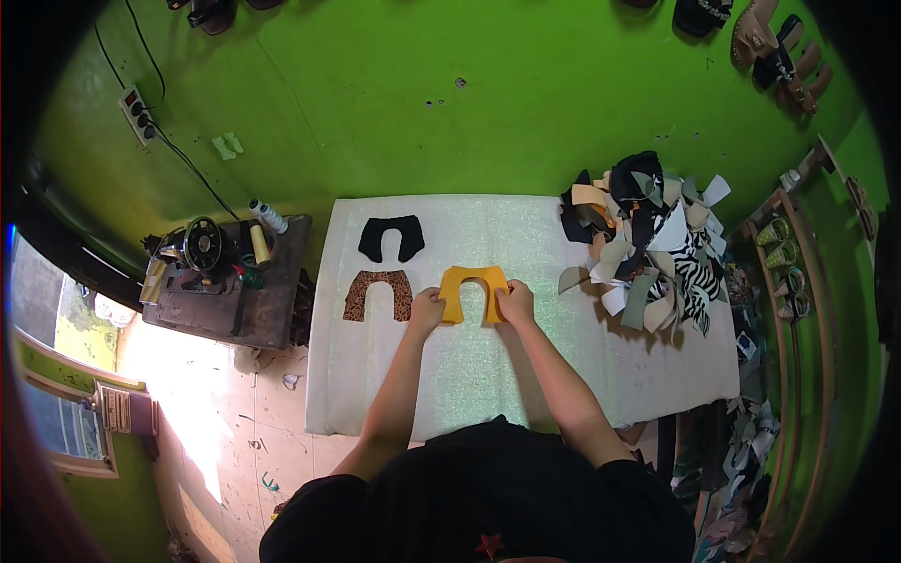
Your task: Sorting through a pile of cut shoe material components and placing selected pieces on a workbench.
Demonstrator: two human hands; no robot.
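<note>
A yellow U-shaped cut piece [473, 276] of sheet material, like a shoe upper, is held between my two hands over the white table. My left hand [428, 308] pinches its left leg, and my right hand [515, 302] grips the right leg. Its curved end points away from me. Left of it, close to my left hand, lies a leopard-print piece [358, 294] of similar shape. Beyond that one is a black piece [372, 235], also arched.
The white table [375, 375] carries a heap of mixed scraps [648, 249] at its right. To the left stands a sewing machine [201, 246] on a dark stand [235, 310], with thread spools [267, 217]. A wooden rack [815, 375] lines the right wall; sandals [771, 52] hang above.
</note>
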